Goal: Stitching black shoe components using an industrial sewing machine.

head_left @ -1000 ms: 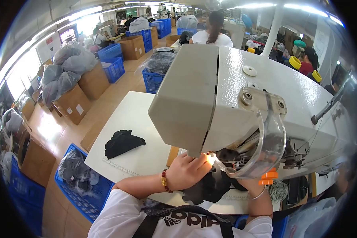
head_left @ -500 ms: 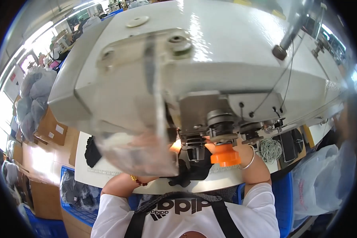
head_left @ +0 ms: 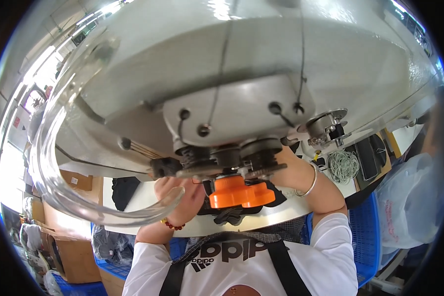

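Note:
A large pale sewing machine head (head_left: 148,64) fills the upper view. Dark tension discs and orange thread dials (head_left: 237,191) jut from its front. Below the dials, black fabric (head_left: 234,213) lies on the white table. My left hand (head_left: 180,200), beaded bracelet at the wrist, is by the fabric's left side, partly behind a curved clear plastic guard (head_left: 118,217); its fingertips are hidden under the machine. My right hand (head_left: 287,165) is mostly covered by the machine parts, with only the wrist side showing above a silver bangle. What either hand holds cannot be seen.
Another black cloth piece (head_left: 125,191) lies at the table's left. A coil of pale cord (head_left: 343,166) and a dark phone-like slab (head_left: 366,158) lie at the right. Blue baskets (head_left: 367,237) flank me; a plastic bag (head_left: 407,202) hangs right, cardboard boxes (head_left: 79,251) stand left.
The view has shifted closer to the machine's thread dials, and the clear guard now appears farther left. More of my left hand shows beside the dials.

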Motion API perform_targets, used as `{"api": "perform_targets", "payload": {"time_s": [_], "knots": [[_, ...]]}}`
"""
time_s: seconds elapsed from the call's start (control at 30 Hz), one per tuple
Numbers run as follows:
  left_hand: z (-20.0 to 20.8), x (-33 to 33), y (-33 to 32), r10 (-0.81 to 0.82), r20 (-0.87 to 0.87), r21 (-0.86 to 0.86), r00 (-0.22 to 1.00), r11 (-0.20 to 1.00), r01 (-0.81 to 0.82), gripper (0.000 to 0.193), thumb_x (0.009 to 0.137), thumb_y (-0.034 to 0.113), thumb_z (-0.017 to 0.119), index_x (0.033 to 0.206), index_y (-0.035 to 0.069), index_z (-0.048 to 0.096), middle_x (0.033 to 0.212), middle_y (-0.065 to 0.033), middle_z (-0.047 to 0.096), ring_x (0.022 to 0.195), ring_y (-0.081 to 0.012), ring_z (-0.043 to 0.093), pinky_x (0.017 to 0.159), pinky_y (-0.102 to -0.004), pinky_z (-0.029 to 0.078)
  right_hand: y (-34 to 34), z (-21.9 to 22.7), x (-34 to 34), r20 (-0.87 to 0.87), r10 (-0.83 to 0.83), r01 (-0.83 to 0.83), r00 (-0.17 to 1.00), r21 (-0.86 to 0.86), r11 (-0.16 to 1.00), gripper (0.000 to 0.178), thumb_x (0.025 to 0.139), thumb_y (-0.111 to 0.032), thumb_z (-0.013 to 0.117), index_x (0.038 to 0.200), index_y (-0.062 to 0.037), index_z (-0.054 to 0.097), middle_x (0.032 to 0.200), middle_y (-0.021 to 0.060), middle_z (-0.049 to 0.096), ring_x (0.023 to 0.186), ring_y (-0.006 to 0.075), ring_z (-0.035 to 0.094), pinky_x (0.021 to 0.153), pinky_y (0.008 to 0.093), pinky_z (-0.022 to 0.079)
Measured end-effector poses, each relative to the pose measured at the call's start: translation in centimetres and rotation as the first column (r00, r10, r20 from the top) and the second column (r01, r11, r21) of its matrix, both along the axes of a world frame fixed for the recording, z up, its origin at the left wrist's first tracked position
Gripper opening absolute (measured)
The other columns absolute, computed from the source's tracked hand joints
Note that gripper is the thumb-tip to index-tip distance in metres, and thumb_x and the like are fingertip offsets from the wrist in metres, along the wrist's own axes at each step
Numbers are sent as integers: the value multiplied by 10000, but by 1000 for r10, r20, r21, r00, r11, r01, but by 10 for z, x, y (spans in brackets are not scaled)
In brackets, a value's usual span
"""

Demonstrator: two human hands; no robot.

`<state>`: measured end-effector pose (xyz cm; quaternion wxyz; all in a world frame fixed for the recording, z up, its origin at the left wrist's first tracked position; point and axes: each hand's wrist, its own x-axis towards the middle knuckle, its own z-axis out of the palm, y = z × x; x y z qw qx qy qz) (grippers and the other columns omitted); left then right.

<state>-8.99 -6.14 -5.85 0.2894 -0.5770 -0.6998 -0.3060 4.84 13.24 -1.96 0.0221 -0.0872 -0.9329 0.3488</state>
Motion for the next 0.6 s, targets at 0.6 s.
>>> {"api": "perform_targets", "payload": {"time_s": [0.6], "knots": [[-18,-9,-6,-13,-198,-129,980,992,-13,205,679,107,686,883,88,685,899,-55,647,788,-190,619,657,-339,495,-6,-35,-7,-140,62,-12,988,333,943,100,806,-194,590,831,-121,653,692,61,639,593,263,634,502,376,483]]}}
